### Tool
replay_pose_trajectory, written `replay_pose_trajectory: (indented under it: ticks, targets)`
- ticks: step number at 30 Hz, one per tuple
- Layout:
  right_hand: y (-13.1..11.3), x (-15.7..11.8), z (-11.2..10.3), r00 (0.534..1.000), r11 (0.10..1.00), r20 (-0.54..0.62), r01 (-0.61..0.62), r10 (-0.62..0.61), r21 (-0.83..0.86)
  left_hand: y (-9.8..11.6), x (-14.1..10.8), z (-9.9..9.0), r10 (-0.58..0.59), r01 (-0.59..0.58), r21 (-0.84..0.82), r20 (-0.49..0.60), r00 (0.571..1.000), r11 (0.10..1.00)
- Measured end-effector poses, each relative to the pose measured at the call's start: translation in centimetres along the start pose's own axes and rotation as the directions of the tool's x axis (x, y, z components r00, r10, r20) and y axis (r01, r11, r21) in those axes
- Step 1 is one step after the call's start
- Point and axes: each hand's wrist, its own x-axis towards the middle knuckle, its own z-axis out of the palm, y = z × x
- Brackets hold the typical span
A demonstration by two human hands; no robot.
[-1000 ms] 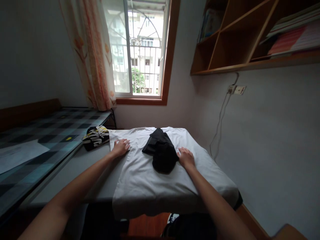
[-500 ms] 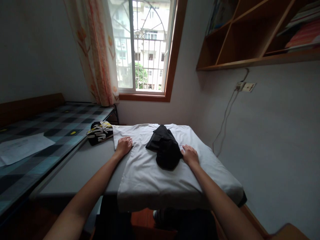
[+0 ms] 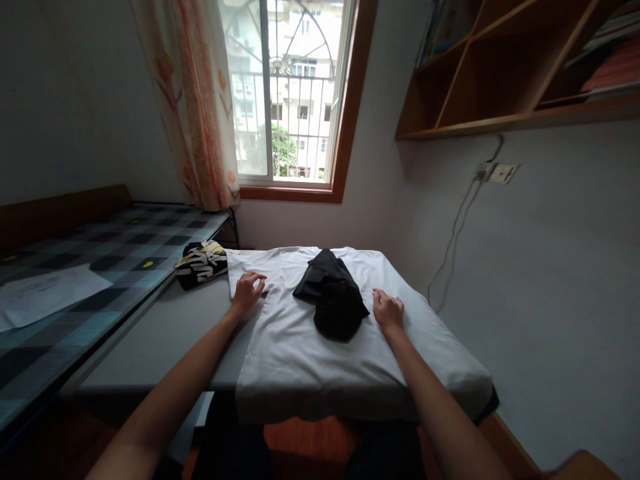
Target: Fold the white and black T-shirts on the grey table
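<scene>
Fingers on your L hand [image 3: 247, 293] are loosely curled, a bit spread, over the L part of the white cloth [image 3: 280, 373]; your R hand's [image 3: 389, 310] are bent, slightly spread, just beside the black cloth [image 3: 336, 303] but apart from it. Black cloth's bunched atop the white one, btwn your hands, w/ a patterned bundle [image 3: 203, 263] on the table [image 3: 160, 347] near your L.
</scene>
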Motion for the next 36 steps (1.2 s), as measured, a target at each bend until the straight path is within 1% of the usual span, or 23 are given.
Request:
replay_pose_trajectory:
  ticks: [2, 5, 8, 9, 10, 11, 12, 13, 15, 16, 18, 20, 22, 24, 25, 26, 27, 28, 29, 31, 32, 34, 36]
  targets:
    - [-0.1, 0.0, -0.4, 0.998, 0.997, -0.003, -0.06, 0.06, 0.051, 0.4, 0.0, 0.2, 0.034, -0.034, -0.029, -0.011, 0.999, 0.999]
    - [-1.3, 0.0, -0.8, 0.993, 0.986, 0.063, -0.108, 0.101, 0.128, 0.9, -0.2, 0.6, 0.079, -0.08, -0.08, -0.011, 0.997, 0.994]
    - [-4.1, 0.2, -1.1, 0.977, 0.953, 0.165, -0.171, 0.132, 0.251, 1.4, -0.3, 0.8, 0.121, -0.117, -0.18, 0.011, 0.993, 0.977]
    - [-5.4, 0.3, -1.2, 0.978, 0.936, 0.17, -0.166, 0.117, 0.311, 1.6, -0.4, 0.8, 0.123, -0.114, -0.234, 0.023, 0.992, 0.965]
    - [-6.9, 0.4, -1.4, 0.986, 0.913, 0.152, -0.127, 0.073, 0.388, 1.9, -0.5, 0.8, 0.117, -0.099, -0.301, 0.042, 0.992, 0.949]
    - [-8.4, 0.4, -1.6, 0.994, 0.874, 0.11, -0.046, -0.009, 0.483, 2.2, -0.6, 0.7, 0.105, -0.07, -0.378, 0.072, 0.992, 0.923]
    - [-10.0, 0.4, -1.8, 0.992, 0.811, 0.053, 0.059, -0.11, 0.582, 2.6, -0.7, 0.7, 0.092, -0.029, -0.461, 0.114, 0.989, 0.887]
    - [-11.5, 0.4, -2.1, 0.976, 0.727, 0.011, 0.156, -0.219, 0.668, 3.0, -0.8, 0.7, 0.087, 0.018, -0.542, 0.167, 0.982, 0.84]
    - [-14.3, 0.1, -2.3, 0.904, 0.539, -0.013, 0.267, -0.427, 0.799, 4.0, -1.2, 0.7, 0.111, 0.094, -0.663, 0.26, 0.959, 0.743]
    - [-15.4, -0.1, -2.2, 0.855, 0.456, 0.0, 0.277, -0.519, 0.846, 4.4, -1.4, 0.8, 0.129, 0.109, -0.693, 0.282, 0.951, 0.712]
    - [-17.0, -0.7, -1.3, 0.77, 0.354, 0.066, 0.213, -0.634, 0.911, 5.0, -1.8, 1.1, 0.134, 0.1, -0.692, 0.276, 0.952, 0.715]
    - [-17.7, -1.4, 0.4, 0.737, 0.327, 0.155, 0.095, -0.658, 0.94, 5.3, -2.1, 1.4, 0.11, 0.084, -0.641, 0.256, 0.96, 0.763]
    - [-17.7, -2.0, 2.0, 0.756, 0.314, 0.208, -0.005, -0.62, 0.95, 5.1, -2.1, 1.8, 0.08, 0.1, -0.599, 0.266, 0.961, 0.795]
    - [-17.1, -2.4, 3.1, 0.826, 0.278, 0.17, -0.017, -0.537, 0.96, 4.8, -2.0, 2.1, 0.048, 0.145, -0.602, 0.293, 0.955, 0.785]
    - [-16.6, -2.4, 3.2, 0.873, 0.277, 0.12, 0.018, -0.473, 0.961, 4.6, -1.8, 2.2, 0.024, 0.178, -0.615, 0.305, 0.952, 0.768]
    - [-16.1, -2.3, 3.2, 0.918, 0.304, 0.054, 0.074, -0.392, 0.95, 4.4, -1.7, 2.3, -0.005, 0.214, -0.631, 0.316, 0.949, 0.746]
    - [-15.4, -2.1, 3.0, 0.955, 0.368, -0.023, 0.136, -0.297, 0.92, 4.3, -1.6, 2.3, -0.038, 0.249, -0.649, 0.321, 0.946, 0.719]
    - [-14.7, -1.8, 2.7, 0.976, 0.463, -0.103, 0.183, -0.194, 0.867, 4.1, -1.5, 2.3, -0.073, 0.278, -0.668, 0.319, 0.945, 0.691]
    - [-13.9, -1.4, 2.5, 0.98, 0.573, -0.173, 0.198, -0.098, 0.795, 3.9, -1.4, 2.3, -0.109, 0.301, -0.688, 0.309, 0.945, 0.661]
    - [-12.3, -0.5, 2.3, 0.969, 0.743, -0.24, 0.118, 0.059, 0.659, 3.5, -1.1, 2.3, -0.181, 0.331, -0.732, 0.28, 0.943, 0.595]
    - [-11.7, -0.1, 2.4, 0.968, 0.786, -0.222, 0.047, 0.116, 0.617, 3.3, -1.0, 2.3, -0.218, 0.342, -0.751, 0.264, 0.94, 0.565]
    - [-10.8, 0.4, 3.0, 0.979, 0.818, -0.113, -0.075, 0.168, 0.57, 2.9, -0.7, 2.1, -0.287, 0.357, -0.757, 0.232, 0.93, 0.546]
    - [-10.5, 0.4, 3.7, 0.99, 0.842, -0.005, -0.115, 0.138, 0.527, 2.8, -0.5, 1.8, -0.345, 0.341, -0.696, 0.141, 0.928, 0.632]
